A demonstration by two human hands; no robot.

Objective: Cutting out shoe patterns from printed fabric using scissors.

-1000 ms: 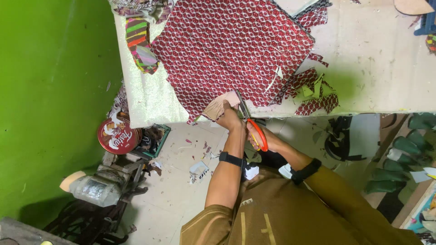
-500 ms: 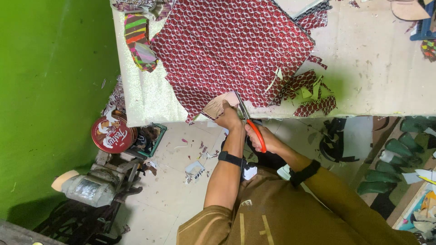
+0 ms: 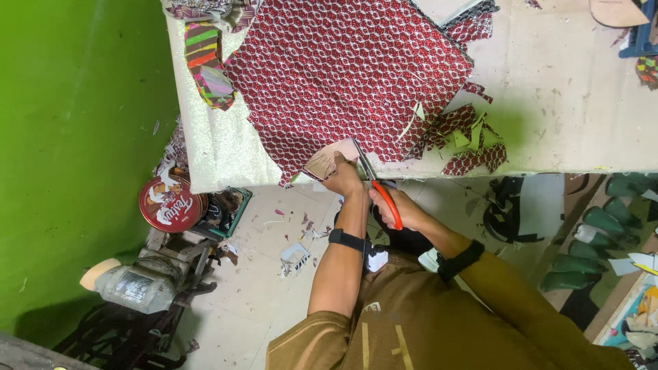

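Head view: pale worktable (image 3: pixel 562 103), green wall (image 3: pixel 75 137); left hand (image 3: pixel 343 179) pinches red fabric (image 3: pixel 343 75), right hand (image 3: pixel 404 209) grips scissors (image 3: pixel 378 188).

Left of the hands a bright green wall (image 3: pixel 75 137); below them a pale floor (image 3: pixel 260 288) — scraps strewn about.

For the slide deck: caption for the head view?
Right hand cuts red patterned fabric with orange-handled scissors; left hand steadies it.
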